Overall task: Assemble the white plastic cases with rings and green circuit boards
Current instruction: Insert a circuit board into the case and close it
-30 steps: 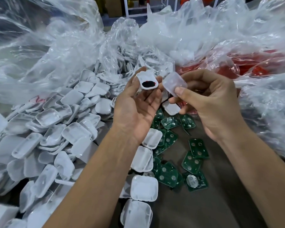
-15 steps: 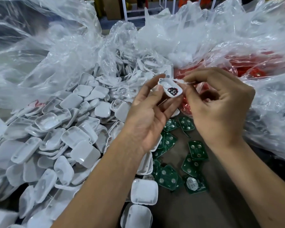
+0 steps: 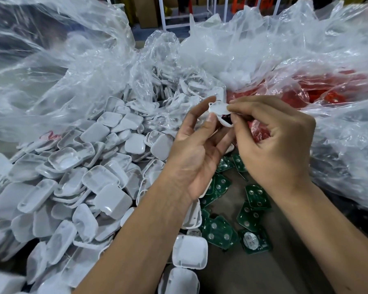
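Note:
Both hands meet above the table on one small white plastic case [image 3: 219,109]. My left hand [image 3: 198,153] holds its lower half between thumb and fingers. My right hand [image 3: 278,145] pinches the white lid half over it with thumb and forefinger. A dark part shows in the gap between the two halves. Below the hands several green circuit boards [image 3: 257,198] lie loose on the brown table. A big heap of white case halves [image 3: 89,179] fills the left side.
Crumpled clear plastic bags [image 3: 72,66] crowd the back and left; one at the right holds red parts [image 3: 331,96]. Two white cases [image 3: 189,253] lie near the front edge between my forearms. Bare brown table [image 3: 280,272] shows at the bottom right.
My hands came together: a second ago the right hand held the lid apart from the case in my left hand; now the lid sits over that case, tilted almost shut.

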Demonstrator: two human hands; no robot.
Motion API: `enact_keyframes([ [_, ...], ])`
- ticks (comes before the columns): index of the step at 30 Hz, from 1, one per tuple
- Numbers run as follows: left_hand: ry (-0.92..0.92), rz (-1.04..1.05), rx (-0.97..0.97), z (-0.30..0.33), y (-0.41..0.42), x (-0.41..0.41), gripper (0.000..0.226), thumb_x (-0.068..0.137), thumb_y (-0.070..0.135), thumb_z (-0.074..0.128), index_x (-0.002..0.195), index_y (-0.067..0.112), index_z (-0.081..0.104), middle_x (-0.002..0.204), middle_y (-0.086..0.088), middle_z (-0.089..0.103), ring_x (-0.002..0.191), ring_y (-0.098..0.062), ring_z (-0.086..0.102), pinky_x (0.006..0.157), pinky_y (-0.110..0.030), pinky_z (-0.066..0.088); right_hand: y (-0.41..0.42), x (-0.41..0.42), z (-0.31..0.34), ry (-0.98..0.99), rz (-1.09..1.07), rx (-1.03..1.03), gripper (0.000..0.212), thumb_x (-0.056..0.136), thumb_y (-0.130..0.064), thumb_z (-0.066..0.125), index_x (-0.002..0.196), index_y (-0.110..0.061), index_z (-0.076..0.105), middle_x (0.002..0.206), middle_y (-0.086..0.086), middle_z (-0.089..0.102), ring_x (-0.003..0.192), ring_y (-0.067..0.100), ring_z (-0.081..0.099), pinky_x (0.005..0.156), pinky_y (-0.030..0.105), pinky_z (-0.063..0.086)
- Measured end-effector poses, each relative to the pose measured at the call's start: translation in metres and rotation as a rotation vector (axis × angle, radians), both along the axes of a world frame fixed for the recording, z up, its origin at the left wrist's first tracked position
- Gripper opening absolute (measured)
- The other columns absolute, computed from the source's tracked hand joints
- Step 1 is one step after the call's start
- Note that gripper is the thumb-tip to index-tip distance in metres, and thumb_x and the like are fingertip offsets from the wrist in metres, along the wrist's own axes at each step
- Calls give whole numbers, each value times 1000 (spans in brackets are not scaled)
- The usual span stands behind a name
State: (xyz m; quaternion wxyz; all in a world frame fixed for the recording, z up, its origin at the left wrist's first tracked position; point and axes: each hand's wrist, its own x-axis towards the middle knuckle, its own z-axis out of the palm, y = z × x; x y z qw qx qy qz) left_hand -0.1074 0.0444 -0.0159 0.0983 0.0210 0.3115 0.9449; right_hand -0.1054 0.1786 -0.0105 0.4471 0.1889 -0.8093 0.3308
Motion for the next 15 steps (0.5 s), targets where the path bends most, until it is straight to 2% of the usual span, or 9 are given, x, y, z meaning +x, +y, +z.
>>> enact_keyframes([
  [5, -27, 14, 12, 0, -1, 0, 33, 102, 4, 54, 132, 14, 62, 103, -12, 70, 93, -21, 72, 89, -33, 62, -1, 0, -1, -5, 26, 82, 13, 96, -2, 69, 101, -2, 81, 101, 7, 78, 97, 23, 72, 88, 34, 57],
  [9, -37, 18, 18, 1, -2, 1, 33, 102, 3, 54, 132, 14, 62, 106, -14, 65, 92, -21, 73, 86, -32, 62, -1, -2, -2, -2, 27, 98, 13, 96, -2, 67, 100, -2, 80, 98, 8, 77, 96, 26, 69, 87, 32, 55],
  [12, -44, 24, 19, 3, -2, 1, 36, 102, 4, 54, 136, 13, 60, 112, -17, 63, 91, -21, 73, 88, -33, 62, 0, -3, -2, -10, 42, 110, 15, 96, -2, 66, 99, -1, 80, 98, 7, 77, 98, 27, 68, 87, 35, 54],
  [15, -61, 34, 5, 2, -3, 0, 34, 103, 4, 53, 134, 12, 62, 100, -14, 67, 86, -20, 74, 84, -32, 63, 1, -3, -2, -16, 40, 134, 16, 99, -12, 67, 97, -3, 81, 97, 6, 77, 100, 29, 66, 93, 32, 50],
])
